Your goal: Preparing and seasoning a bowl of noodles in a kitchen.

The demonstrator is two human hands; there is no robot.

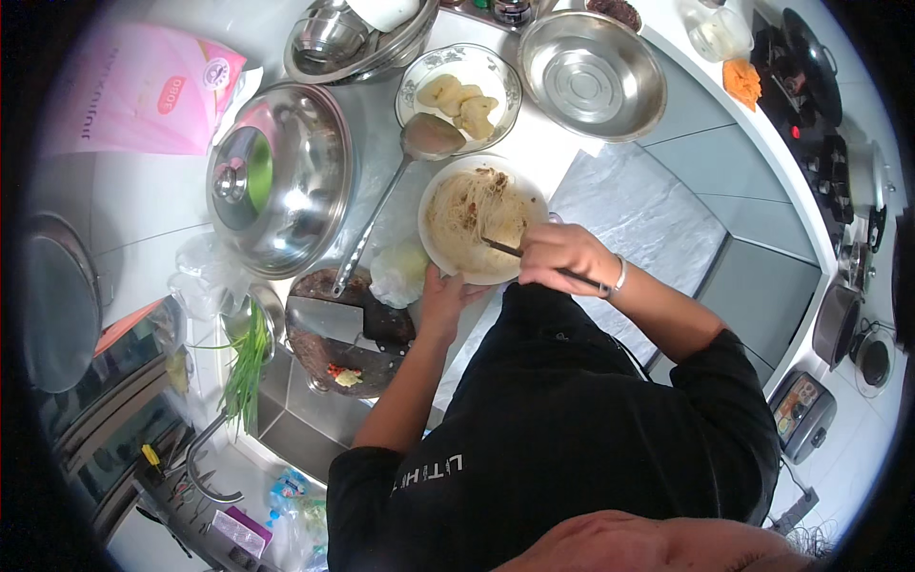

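A white bowl point(447, 207) holds pale thin noodles point(493, 189) with brown and reddish bits on top. My left hand point(447, 304) grips the bowl's near rim, thumb up its side and fingers curled beneath. In my right hand point(565, 257) is a pair of dark chopsticks point(504, 247), their tips down among the noodles. Just beyond the bowl stands a patterned plate point(414, 75) with pale yellowish slices point(457, 104). Across that plate's rim rests the head of a metal turner point(429, 137), its handle slanting back towards a round chopping board point(311, 357).
A cleaver point(325, 318) lies on the board beside chopped red and pale bits point(347, 375). Left of the turner sits a large domed steel lid point(307, 179). A steel basin point(590, 86) stands at the counter's far edge. Green onions point(246, 365) hang over the sink point(307, 429).
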